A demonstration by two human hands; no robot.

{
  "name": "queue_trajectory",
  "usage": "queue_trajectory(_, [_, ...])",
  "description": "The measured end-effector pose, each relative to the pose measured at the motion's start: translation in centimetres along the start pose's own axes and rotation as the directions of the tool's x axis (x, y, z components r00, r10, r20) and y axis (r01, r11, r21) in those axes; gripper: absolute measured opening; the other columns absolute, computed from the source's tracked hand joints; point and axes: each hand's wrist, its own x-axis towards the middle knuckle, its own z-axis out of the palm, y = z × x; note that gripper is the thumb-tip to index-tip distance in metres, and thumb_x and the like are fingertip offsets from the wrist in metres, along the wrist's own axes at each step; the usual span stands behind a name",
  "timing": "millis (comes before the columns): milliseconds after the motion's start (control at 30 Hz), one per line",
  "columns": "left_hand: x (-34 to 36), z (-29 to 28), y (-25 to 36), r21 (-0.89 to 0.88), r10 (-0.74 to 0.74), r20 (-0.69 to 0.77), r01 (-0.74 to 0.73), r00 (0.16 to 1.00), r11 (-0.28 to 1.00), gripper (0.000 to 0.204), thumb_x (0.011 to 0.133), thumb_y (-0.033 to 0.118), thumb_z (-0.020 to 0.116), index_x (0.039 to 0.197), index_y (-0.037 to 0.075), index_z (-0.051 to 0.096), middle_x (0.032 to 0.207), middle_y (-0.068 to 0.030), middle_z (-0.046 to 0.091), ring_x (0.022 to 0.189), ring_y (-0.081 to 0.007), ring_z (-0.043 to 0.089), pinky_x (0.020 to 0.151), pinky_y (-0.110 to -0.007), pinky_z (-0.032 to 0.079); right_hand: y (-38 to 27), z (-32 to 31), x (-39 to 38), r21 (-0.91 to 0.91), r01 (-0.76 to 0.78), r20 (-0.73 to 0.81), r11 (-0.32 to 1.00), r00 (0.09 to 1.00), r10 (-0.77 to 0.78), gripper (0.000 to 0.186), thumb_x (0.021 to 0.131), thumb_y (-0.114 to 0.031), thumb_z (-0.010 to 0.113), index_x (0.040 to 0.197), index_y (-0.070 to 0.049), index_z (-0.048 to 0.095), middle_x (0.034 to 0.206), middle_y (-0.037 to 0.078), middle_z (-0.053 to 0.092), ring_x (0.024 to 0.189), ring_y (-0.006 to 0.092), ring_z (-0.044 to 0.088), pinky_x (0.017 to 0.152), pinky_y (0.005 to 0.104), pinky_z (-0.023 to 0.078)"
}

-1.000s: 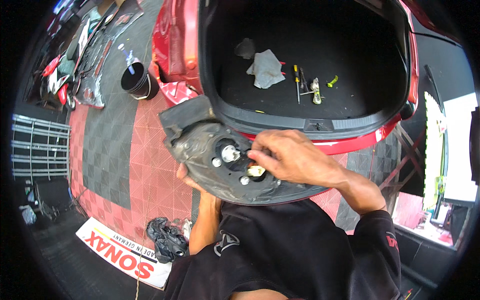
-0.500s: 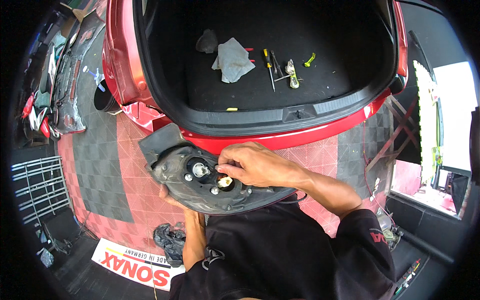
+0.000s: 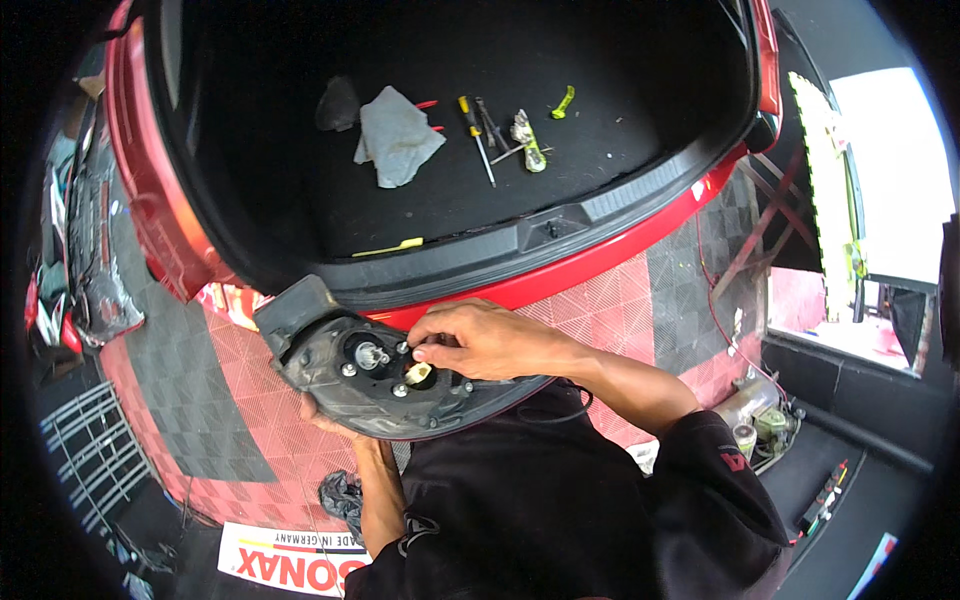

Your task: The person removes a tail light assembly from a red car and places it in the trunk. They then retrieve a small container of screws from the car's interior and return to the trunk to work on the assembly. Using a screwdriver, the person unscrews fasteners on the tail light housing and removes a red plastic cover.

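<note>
Dark lamp housing (image 3: pixel 318 378) held back side up between two hands

The lamp housing is in front of the person's black shirt (image 3: pixel 540 500), between the torso and the red bumper (image 3: pixel 600 260) of a car, above a floor (image 3: pixel 205 400) of red and grey tiles. It is long and rounded, dull black-grey plastic with ribs and raised bosses, and its surface looks dusty, with pale smudges. At the upper left a flat, squarish flap (image 3: pixel 300 306) stands out from the body. Two round openings show near the middle: one holds a clear and whitish bulb fitting (image 3: pixel 371 355), the other a cream-coloured piece (image 3: pixel 420 373) inside a dark recess. Small shiny studs (image 3: pixel 349 370) sit around them. Toward the right the body tapers, and a thin black cable (image 3: pixel 588 408) loops out beside that end.

The left hand (image 3: pixel 322 415) is curled under the lower left edge, supporting the housing; part of it is hidden beneath. The right hand (image 3: pixel 468 340) lies over the upper side, thumb and forefinger drawn close together just beside the cream-coloured piece; whether something is pinched between them cannot be told.

In the open boot lie a grey cloth (image 3: pixel 400 138), a screwdriver (image 3: pixel 475 135) with a yellow and black handle, and a small yellow-green strip (image 3: pixel 563 102).
</note>
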Motion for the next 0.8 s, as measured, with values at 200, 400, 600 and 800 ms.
queue_trajectory(200, [0.9, 1.0, -0.5, 0.037, -0.016, -0.004, 0.016, 1.0, 0.999, 0.072, 0.09, 0.058, 0.056, 0.141, 0.007, 0.055, 0.136, -0.0153, 0.062, 0.12, -0.0306, 0.062, 0.1, -0.048, 0.054, 0.8, -1.9, 1.4, 0.049, -0.062, 0.02, 0.997, 0.998, 0.061, 0.034, 0.1, -0.029, 0.067, 0.115, 0.002, 0.072, 0.107, 0.019, 0.074, 0.097, 0.0312, 0.07, 0.087, 0.0416, 0.054])
queue_trajectory(400, [1.1, 0.3, -0.2, 0.01, -0.018, -0.038, 0.019, 0.999, 1.0, 0.07, 0.089, 0.056, 0.059, 0.138, 0.004, 0.057, 0.133, -0.0162, 0.066, 0.117, -0.0323, 0.065, 0.1, -0.048, 0.056, 7.4, -6.8, 6.1, 0.174, -0.14, -0.135, 0.975, 0.977, 0.164, 0.03, 0.102, -0.028, 0.071, 0.118, -0.002, 0.072, 0.098, 0.004, 0.074, 0.089, 0.0087, 0.065, 0.079, 0.028, 0.054])
queue_trajectory(600, [1.2, -0.9, -0.9, -0.077, 0.061, -0.111, -0.069, 0.992, 0.995, 0.07, 0.088, 0.054, 0.062, 0.136, 0.003, 0.058, 0.132, -0.0167, 0.067, 0.115, -0.033, 0.066, 0.1, -0.048, 0.056, 18.3, -10.8, 18.1, 0.315, -0.345, -0.393, 0.884, 0.801, 0.452, 0.05, 0.094, -0.029, 0.08, 0.132, -0.002, 0.064, 0.098, 0.004, 0.069, 0.076, 0.0098, 0.06, 0.067, 0.0271, 0.05])
queue_trajectory(800, [-0.2, -1.5, -1.7, 0.025, 0.199, -0.22, -0.198, 0.955, 0.98, 0.068, 0.089, 0.053, 0.061, 0.134, 0.002, 0.059, 0.13, -0.0168, 0.067, 0.114, -0.0313, 0.067, 0.1, -0.047, 0.057, 27.1, -12.7, 31.5, 0.138, -0.367, -0.721, 0.92, 0.6, 0.347, 0.105, 0.082, -0.029, 0.089, 0.162, 0.001, 0.027, 0.157, 0.029, 0.045, 0.143, 0.0358, 0.049, 0.116, 0.0394, 0.043])
